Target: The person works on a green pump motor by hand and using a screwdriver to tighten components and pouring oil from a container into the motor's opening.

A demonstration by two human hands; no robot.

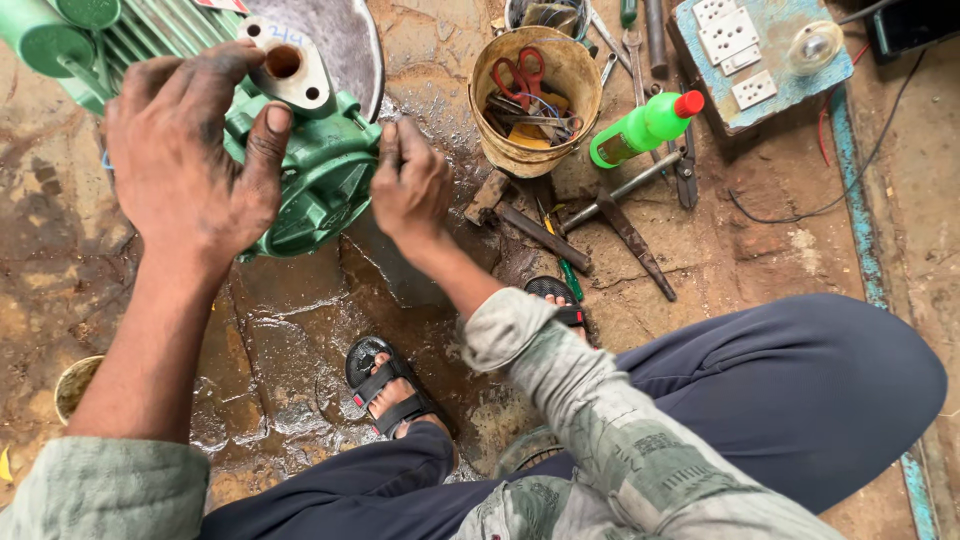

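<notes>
A green water pump (320, 170) with a pale metal flange on top sits on the wet floor at the upper left. My left hand (190, 150), dark with grease, rests on the pump's top beside the flange opening. Just right of the casing, my right hand (410, 185) has its fingers closed and touches the pump's edge; what it pinches is hidden. Both sleeves are pale and patterned.
A worn bucket (535, 100) holds red-handled scissors and tools. Beside it lie a green bottle with a red cap (645, 128), chisels and a hammer (600, 225), and a blue board with switches (750, 60). My sandalled feet (395, 395) stand on the wet floor.
</notes>
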